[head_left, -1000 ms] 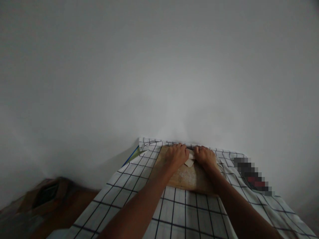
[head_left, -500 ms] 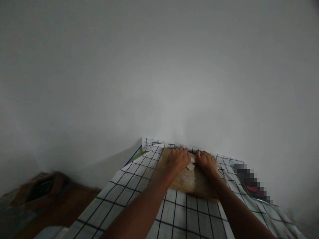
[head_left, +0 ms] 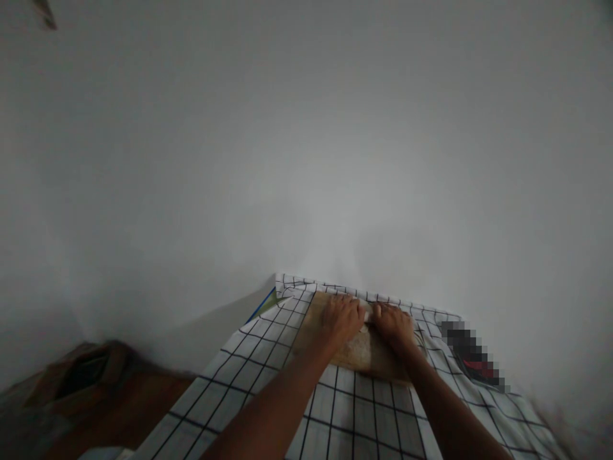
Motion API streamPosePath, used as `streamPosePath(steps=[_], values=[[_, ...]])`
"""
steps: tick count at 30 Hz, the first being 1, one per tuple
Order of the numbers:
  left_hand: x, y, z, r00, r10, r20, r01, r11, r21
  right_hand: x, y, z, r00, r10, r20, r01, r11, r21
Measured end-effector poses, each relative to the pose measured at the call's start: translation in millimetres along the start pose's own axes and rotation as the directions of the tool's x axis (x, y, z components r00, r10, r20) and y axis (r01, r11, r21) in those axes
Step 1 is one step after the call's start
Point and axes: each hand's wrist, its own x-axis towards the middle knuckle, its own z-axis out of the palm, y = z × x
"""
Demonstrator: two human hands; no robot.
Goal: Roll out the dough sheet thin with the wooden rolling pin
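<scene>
My left hand [head_left: 343, 314] and my right hand [head_left: 393, 322] lie side by side over the far part of a wooden board [head_left: 306, 335]. Both are closed, fingers curled down over a pale bar [head_left: 368, 309] that looks like a rolling pin. Only a short stretch of it shows in the gap between them; my hands hide the rest. Just below the bar, a small edge of a flat pale piece, like dough [head_left: 364, 328], is visible. White powder like flour [head_left: 357, 351] dusts the near middle of the board.
A white cloth with black grid lines [head_left: 258, 377] covers the table, which stands against a pale wall [head_left: 306, 160]. Something dark and red, blurred out [head_left: 474, 358], lies at the right edge. A brown box-like object [head_left: 86, 377] is low on the left.
The view has tilted up slightly, so the table sits lower in the picture. Less of the flat pale piece shows between my hands. Both hands stay closed over the bar.
</scene>
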Motion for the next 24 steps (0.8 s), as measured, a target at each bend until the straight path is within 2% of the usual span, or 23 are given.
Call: streamPosePath(steps=[4, 9, 15, 24], values=[[-8, 3, -7.9, 1.000, 0.026, 0.001, -0.026, 1.000, 0.003, -12, -3, -6, 0.998, 0.024, -0.050, -0.020, 0.995, 0.093], [-20, 9, -10.8, 1.000, -0.016, -0.018, 0.016, 1.000, -0.014, -27, -5, -7, 0.996, 0.023, -0.090, -0.010, 0.989, 0.144], [-37, 13, -7.5, 0.997, -0.015, -0.076, 0.009, 0.996, -0.085, -40, -4, -9, 0.998, -0.028, -0.062, 0.036, 0.991, 0.133], [-58, 12, -17.1, 0.999, 0.011, 0.039, -0.004, 0.981, -0.195, -63, -10, -16, 0.998, -0.008, -0.055, 0.015, 0.992, 0.124]])
